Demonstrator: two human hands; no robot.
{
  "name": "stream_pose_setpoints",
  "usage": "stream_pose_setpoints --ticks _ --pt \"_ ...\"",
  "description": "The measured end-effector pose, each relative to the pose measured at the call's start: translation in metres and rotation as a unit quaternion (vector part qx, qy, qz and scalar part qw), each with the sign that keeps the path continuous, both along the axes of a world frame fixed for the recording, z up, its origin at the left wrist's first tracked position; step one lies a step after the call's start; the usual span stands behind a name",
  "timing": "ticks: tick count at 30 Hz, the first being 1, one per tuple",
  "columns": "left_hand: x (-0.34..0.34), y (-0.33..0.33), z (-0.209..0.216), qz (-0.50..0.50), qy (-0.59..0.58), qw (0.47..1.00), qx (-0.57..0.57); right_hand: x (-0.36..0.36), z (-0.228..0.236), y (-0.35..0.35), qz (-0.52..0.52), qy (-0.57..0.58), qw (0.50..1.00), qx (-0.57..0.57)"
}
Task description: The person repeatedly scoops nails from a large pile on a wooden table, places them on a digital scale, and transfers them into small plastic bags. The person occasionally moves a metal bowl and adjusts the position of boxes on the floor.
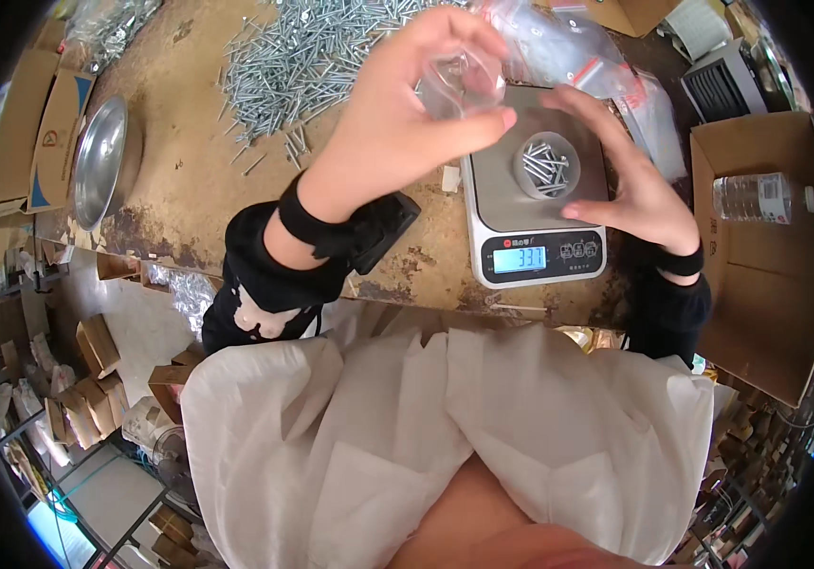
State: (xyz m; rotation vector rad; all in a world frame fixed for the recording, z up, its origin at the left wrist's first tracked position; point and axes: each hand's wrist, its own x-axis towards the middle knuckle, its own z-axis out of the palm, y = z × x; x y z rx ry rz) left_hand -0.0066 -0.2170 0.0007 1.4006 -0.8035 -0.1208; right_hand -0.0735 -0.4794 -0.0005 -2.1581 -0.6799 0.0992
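Note:
My left hand (426, 119) is curled round a small, crinkled clear plastic bag (464, 81), held above the left side of a kitchen scale (497, 204). On the scale's grey plate stands a round translucent cup (570, 180) with several silver screws (544, 166) inside. My right hand (630, 175) arches over the plate at the cup's right, its thumb and fingers spread apart and holding nothing. Its thumb tip is close to the cup's lower rim; whether they touch I cannot tell. The scale's display (519, 259) is lit blue.
A big loose heap of screws (283, 71) covers the far middle of the worn table. Clear zip bags (568, 52) lie behind the scale. A metal bowl (103, 161) sits at the left edge. An open cardboard box (758, 303) on the right holds a clear bottle (753, 197).

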Motion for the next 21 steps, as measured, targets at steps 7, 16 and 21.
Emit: stream_pose_setpoints --ticks 7,16,21 --pt "-0.008 -0.012 -0.017 0.063 -0.208 0.956 0.199 0.002 0.003 0.014 0.003 -0.12 0.987 -0.108" --pt "-0.04 -0.05 -0.038 -0.136 0.102 0.984 0.05 -0.014 0.012 0.015 -0.06 -0.232 0.971 0.016" --pt "-0.044 -0.062 -0.044 -0.241 0.158 0.957 0.021 -0.023 0.021 0.023 -0.052 -0.175 0.983 -0.022"
